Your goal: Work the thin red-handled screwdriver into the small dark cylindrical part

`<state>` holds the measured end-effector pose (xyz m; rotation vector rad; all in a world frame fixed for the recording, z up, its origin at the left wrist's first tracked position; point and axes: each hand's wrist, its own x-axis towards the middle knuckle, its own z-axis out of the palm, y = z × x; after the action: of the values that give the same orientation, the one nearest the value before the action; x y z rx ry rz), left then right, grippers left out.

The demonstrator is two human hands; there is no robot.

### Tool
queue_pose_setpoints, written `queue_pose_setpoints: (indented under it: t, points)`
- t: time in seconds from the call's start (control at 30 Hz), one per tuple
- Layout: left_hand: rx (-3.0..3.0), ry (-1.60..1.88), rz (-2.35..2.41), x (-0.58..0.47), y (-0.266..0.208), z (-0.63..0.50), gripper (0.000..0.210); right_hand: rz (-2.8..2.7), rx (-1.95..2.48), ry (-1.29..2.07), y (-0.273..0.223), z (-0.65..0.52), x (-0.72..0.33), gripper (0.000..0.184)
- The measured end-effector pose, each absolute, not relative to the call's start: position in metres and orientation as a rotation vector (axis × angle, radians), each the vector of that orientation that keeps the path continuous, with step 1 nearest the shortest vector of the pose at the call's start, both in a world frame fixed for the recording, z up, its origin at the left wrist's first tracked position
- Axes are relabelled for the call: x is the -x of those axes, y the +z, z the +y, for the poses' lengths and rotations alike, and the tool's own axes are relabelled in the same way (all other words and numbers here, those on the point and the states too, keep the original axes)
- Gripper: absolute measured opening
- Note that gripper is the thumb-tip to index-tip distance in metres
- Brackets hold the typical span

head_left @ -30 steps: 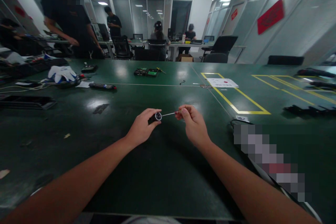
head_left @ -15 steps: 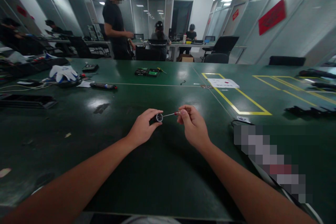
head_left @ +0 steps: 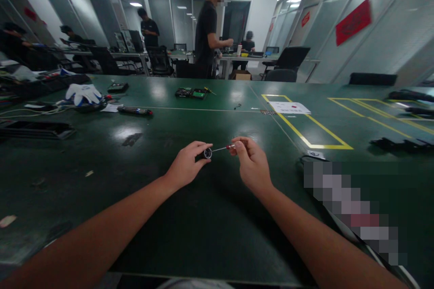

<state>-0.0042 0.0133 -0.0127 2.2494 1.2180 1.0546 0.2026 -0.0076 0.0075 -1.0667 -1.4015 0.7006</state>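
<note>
Between its thumb and fingers, my left hand (head_left: 187,162) grips a small black cylindrical part (head_left: 207,153) with a pale ring at its end, which faces right. My right hand (head_left: 253,161) is closed around the handle of a small screwdriver (head_left: 222,149). The handle looks red near the shaft, and the thin metal shaft points left. Its tip is at or just short of the ringed end; I cannot tell whether it touches. Both hands are over the green table (head_left: 190,235).
White gloves (head_left: 84,94), a dark pen-shaped tool (head_left: 134,111) and a black tray (head_left: 37,129) lie at left. A green-and-black tool kit (head_left: 191,93) sits farther back. At right are a paper sheet (head_left: 290,108), yellow tape (head_left: 325,146) and black parts (head_left: 400,145). People are beyond the table.
My hands keep nearly the same pose, the cylinder and screwdriver still held. Behind the table, the standing person in black has moved to the right, uncovering another standing person.
</note>
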Motion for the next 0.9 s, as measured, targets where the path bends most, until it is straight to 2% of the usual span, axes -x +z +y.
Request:
queue_pose_setpoints:
  t: [0.13,0.23,0.3,0.43,0.73,0.9]
  points:
    - [-2.356,1.044,1.181,0.001,-0.011,0.016,0.045,-1.26,1.056,0.788,0.001,0.006,-0.207,0.026]
    - [-2.42,1.012,1.18,0.001,-0.011,0.02,0.048,-1.006,1.017,1.191,-0.01,0.023,-0.219,0.025]
    - [-2.411,0.959,1.196,0.003,-0.012,0.023,0.049,-0.859,1.04,1.32,-0.016,0.033,-0.227,0.024]
    - [-2.373,0.898,1.204,0.005,-0.015,0.024,0.05,-0.814,1.056,1.237,-0.024,0.039,-0.229,0.022]
    - [-2.278,0.954,1.221,0.002,-0.012,0.017,0.048,-1.106,1.049,1.027,-0.018,0.026,-0.214,0.033]
    - [-2.246,1.033,1.238,0.003,-0.015,0.018,0.047,-1.296,1.017,0.843,-0.004,0.014,-0.211,0.027]
